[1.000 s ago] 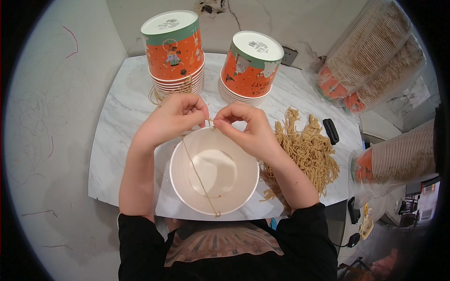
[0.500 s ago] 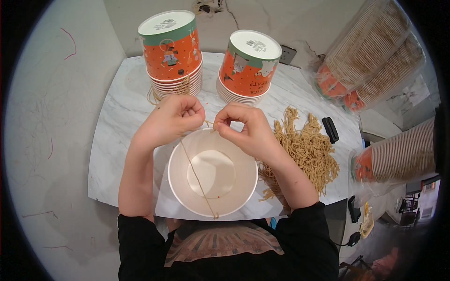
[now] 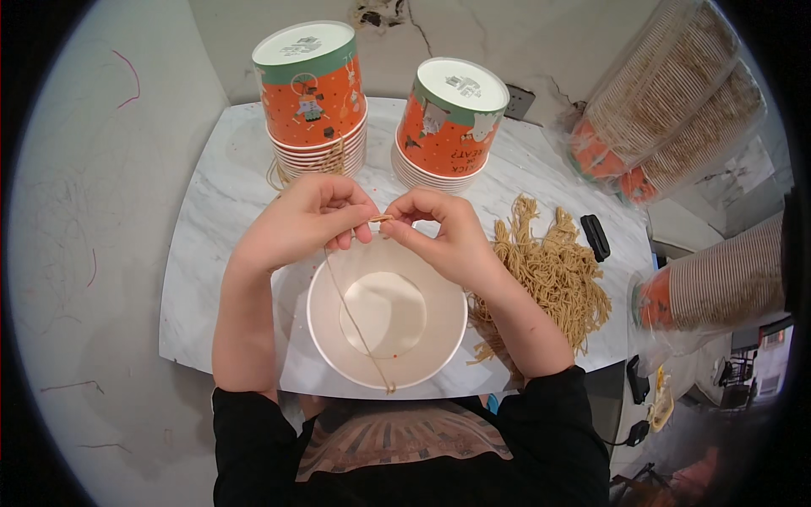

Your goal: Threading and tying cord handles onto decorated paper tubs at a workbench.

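A white-lined paper bucket [image 3: 431, 329] stands open side up at the table's near edge. Tan cord [image 3: 345, 296] runs across its mouth, from a knot at the near rim up to my hands. My left hand [image 3: 314, 215] is closed in a pinch on the cord above the bucket's far rim. Opposite it, my right hand [image 3: 441, 232] pinches the same cord, thumb against forefinger. A short twisted bit of cord shows between the fingertips of both hands. The far rim lies just below them, and my fingers partly hide the cord there.
Beyond my hands are two upside-down stacks of orange buckets, a left stack [image 3: 311, 97] with cord loops and a right stack [image 3: 448, 127]. A heap of tan cords [image 3: 557, 275] lies by my right forearm, near a black object [image 3: 595, 237]. Wrapped bucket stacks [image 3: 659, 93] stand right.
My left hand has shifted slightly right, closer to my right hand, and its fingers have curled lower. The cord between the fingertips looks shorter and more bunched. The view has shifted a little.
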Demonstrator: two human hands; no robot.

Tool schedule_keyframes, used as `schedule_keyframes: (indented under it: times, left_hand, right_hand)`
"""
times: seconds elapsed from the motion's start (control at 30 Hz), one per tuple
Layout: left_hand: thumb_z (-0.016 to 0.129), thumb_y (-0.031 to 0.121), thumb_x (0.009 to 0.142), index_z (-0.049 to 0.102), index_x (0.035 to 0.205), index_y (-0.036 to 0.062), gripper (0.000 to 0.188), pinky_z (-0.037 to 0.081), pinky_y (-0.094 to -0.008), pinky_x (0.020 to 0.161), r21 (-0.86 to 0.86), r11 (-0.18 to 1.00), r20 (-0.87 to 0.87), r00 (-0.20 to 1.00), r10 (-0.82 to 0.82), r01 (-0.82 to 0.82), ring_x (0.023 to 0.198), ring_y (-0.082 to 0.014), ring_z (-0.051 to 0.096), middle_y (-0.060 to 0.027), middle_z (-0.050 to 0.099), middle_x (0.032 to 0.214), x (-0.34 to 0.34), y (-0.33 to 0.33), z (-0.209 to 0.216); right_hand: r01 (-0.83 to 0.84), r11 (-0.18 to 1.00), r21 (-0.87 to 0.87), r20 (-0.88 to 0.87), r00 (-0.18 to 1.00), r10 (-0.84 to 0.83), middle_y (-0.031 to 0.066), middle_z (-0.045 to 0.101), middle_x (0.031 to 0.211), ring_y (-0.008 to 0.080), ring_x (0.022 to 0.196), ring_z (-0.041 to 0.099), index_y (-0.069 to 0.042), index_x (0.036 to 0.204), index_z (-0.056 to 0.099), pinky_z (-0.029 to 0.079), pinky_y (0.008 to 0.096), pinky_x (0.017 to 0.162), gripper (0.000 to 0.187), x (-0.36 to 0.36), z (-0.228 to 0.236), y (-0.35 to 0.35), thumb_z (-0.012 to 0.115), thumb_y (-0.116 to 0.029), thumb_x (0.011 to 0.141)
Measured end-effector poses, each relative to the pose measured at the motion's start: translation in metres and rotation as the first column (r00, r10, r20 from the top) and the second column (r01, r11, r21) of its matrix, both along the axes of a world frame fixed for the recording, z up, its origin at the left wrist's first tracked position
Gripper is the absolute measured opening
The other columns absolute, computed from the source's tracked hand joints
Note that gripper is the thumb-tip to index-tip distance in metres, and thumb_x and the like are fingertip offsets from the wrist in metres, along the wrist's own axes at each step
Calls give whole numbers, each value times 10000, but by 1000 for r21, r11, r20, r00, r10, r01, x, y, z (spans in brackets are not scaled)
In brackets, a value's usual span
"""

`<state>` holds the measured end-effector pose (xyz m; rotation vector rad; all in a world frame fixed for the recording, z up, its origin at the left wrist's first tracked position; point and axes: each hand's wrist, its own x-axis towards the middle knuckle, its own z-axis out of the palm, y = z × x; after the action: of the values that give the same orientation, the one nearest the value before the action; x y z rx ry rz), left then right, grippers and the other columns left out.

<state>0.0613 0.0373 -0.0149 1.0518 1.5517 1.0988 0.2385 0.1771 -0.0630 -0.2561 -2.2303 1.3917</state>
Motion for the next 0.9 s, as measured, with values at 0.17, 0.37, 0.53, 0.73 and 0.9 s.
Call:
schedule_keyframes:
  times: [0.17, 0.37, 0.53, 0.73, 0.9]
  left_hand:
    - [661, 172, 968, 663, 1002, -7, 182, 465, -194, 542, -3, 999, -7, 999, -36, 36, 597, -41, 581, -46, 712, 784, 1, -1, 4]
    - [642, 168, 982, 640, 1000, -2, 171, 458, -192, 497, -18, 999, -25, 999, -48, 48, 534, -46, 587, -65, 718, 749, 5, 1, 6]
    - [621, 174, 994, 632, 982, 7, 168, 472, -199, 506, 1, 1000, -14, 1000, -24, 24, 576, -55, 630, -66, 718, 749, 8, 2, 1]
    - [621, 146, 973, 652, 920, -7, 166, 516, -215, 570, -19, 999, -39, 998, 39, -40, 654, -71, 666, -71, 715, 805, 6, 0, 3]
    - [653, 157, 954, 678, 879, -19, 193, 531, -213, 605, 14, 1000, -40, 999, 23, -23, 692, -70, 663, -35, 690, 799, 2, -1, 3]
  right_hand:
    - [38, 999, -23, 33, 999, -37, 85, 715, 846, 156, 777, 683, 11, 930, 725, 522, 310, 669, 196, 2, 3, -1, 770, -170, 870]
    - [46, 999, 27, 38, 998, -47, 94, 711, 822, 153, 751, 679, 20, 919, 731, 523, 304, 661, 205, 2, 5, -1, 776, -171, 859]
    - [27, 998, 48, 50, 998, -29, 106, 713, 831, 172, 755, 690, 26, 914, 727, 531, 310, 667, 181, 4, 8, -7, 772, -140, 855]
    - [44, 991, 123, 62, 997, -52, 94, 700, 837, 170, 780, 675, 24, 912, 715, 528, 310, 708, 145, 7, 15, -11, 768, -102, 862]
    - [47, 991, 123, 87, 994, -58, 76, 687, 825, 157, 797, 659, 21, 916, 705, 516, 302, 731, 141, 7, 17, -13, 773, -91, 864]
